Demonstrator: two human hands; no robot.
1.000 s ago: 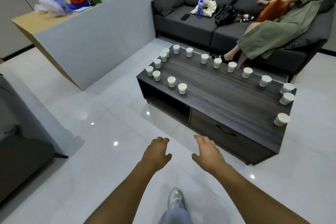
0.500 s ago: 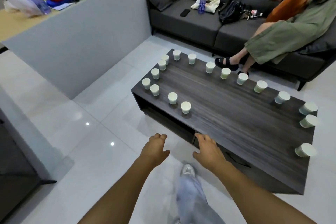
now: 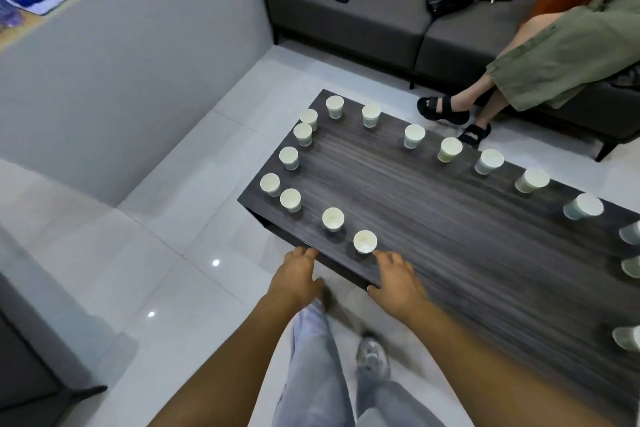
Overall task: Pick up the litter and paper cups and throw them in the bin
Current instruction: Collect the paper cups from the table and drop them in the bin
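Right hand (image 3: 398,279) is being held open, fingers extended, fingertips just short of the nearest paper cup (image 3: 365,241), likely for a grasp | left hand (image 3: 296,274) is being held empty, loosely curled, at the surface (image 3: 450,239) edge | remaining cups are being left standing around the rim | bin is not being shown

Even, bright overhead light; small glare spots on the glossy floor (image 3: 173,274); soft shadows; wide-angle bending at the edges; slight motion blur throughout.
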